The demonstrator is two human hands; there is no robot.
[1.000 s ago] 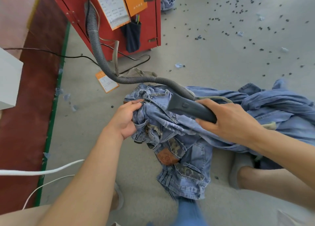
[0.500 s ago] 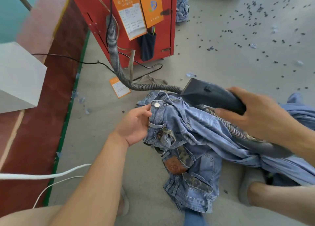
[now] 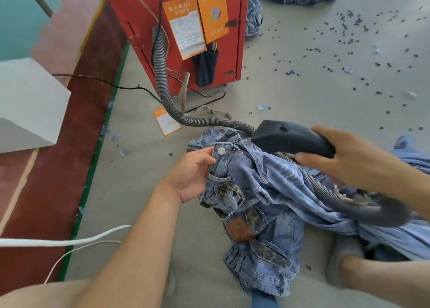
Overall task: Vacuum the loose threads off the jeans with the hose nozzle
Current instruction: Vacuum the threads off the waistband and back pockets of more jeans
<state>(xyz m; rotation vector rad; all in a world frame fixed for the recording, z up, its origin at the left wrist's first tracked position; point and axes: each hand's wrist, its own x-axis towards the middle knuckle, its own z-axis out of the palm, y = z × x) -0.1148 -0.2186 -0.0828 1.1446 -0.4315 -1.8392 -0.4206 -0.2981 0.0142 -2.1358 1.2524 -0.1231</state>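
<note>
Nozzle (image 3: 290,138) lifted off jeans (image 3: 263,191); right hand (image 3: 353,161) hides its rear.

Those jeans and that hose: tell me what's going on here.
A person sits on the floor cleaning a pair of light blue jeans. The left hand grips the waistband beside the metal button, holding it up. The right hand holds the black hose nozzle just above the waistband, its mouth near the fabric. The ribbed grey hose runs from a red cabinet across the floor and loops over the jeans by the right wrist.
</note>
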